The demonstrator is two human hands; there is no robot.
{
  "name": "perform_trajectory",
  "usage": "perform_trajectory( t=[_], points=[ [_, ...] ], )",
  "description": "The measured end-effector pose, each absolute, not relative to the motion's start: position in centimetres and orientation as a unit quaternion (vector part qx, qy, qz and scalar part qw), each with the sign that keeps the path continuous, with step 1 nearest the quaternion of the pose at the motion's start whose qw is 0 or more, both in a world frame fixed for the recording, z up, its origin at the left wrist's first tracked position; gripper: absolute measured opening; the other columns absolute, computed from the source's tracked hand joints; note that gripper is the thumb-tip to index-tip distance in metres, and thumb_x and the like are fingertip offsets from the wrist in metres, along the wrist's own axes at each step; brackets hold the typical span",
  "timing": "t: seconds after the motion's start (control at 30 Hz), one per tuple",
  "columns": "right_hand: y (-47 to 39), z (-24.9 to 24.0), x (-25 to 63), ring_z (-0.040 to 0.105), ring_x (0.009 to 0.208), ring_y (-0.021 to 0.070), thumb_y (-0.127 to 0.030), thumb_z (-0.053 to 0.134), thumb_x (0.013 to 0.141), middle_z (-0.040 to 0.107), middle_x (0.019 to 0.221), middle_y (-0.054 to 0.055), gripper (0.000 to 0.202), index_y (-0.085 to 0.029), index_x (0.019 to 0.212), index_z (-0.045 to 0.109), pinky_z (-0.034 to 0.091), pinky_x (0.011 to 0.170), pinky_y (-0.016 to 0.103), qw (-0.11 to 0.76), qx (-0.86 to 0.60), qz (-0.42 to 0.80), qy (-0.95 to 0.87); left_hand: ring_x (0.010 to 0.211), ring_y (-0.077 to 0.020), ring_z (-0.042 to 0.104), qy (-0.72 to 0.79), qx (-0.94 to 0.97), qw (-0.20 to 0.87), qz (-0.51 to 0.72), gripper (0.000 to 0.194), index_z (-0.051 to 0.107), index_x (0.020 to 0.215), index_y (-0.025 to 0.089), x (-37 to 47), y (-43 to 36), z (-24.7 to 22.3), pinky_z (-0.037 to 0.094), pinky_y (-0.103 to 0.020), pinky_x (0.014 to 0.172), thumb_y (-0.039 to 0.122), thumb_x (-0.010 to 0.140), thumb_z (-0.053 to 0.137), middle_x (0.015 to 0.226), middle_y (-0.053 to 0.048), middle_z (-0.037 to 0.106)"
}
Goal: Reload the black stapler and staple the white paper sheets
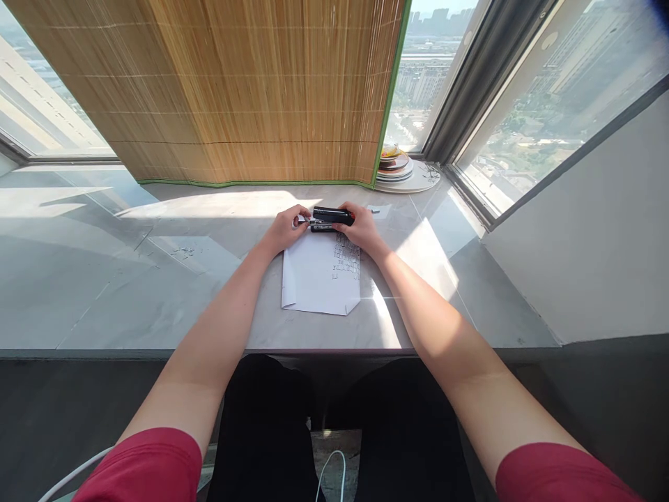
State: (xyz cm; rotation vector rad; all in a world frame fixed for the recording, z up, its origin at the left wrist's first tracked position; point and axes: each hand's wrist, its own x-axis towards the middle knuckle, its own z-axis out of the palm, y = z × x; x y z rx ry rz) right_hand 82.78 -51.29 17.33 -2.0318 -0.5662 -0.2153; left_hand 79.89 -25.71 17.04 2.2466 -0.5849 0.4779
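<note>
A black stapler (pixel 332 215) is at the far edge of the paper, its top arm lifted away from the base. My right hand (pixel 362 226) grips its right end, fingers above and thumb below. At the stapler's left end, the fingers of my left hand (pixel 288 229) are pinched together by a small silvery part; what they hold is too small to make out. Under and in front of the stapler lies white paper (pixel 313 275), with many staples (pixel 345 256) on its right side and its lower corners bent.
Loose staples (pixel 184 252) are scattered on the pale stone sill (pixel 130 300) at left. A small piece (pixel 375 210) lies beyond my right hand. A bamboo blind (pixel 235 97) hangs behind, beside stacked plates (pixel 396 167) in the window corner. The white wall (pixel 590 230) bounds the right.
</note>
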Motion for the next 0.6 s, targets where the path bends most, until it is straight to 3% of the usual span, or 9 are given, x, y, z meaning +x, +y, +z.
perform_trajectory(
  t=[0.37,0.6],
  points=[
    [-51.36,17.36,82.78,0.062,0.088,0.0255,-0.040,0.080,0.074,0.071,0.089,0.004,0.029,-0.023,0.093,0.066,0.051,0.086,0.041,0.496,-0.835,-0.084,-0.224,0.070,-0.0149,0.053,-0.208,0.887,0.367,0.187,0.033,0.066,0.112,0.024,79.81,-25.65,17.05,0.051,-0.034,0.073,0.012,0.082,0.067,0.103,-0.005,0.075],
    [-51.80,17.37,82.84,0.062,0.089,0.0242,-0.039,0.079,0.075,0.069,0.090,0.003,0.029,-0.024,0.095,0.065,0.053,0.087,0.042,0.540,-0.808,-0.086,-0.222,0.084,-0.0180,0.066,-0.183,0.862,0.429,0.198,0.033,0.064,0.111,0.026,79.70,-25.62,17.69,0.048,-0.032,0.071,0.022,0.081,0.078,0.098,-0.003,0.078]
  ],
)
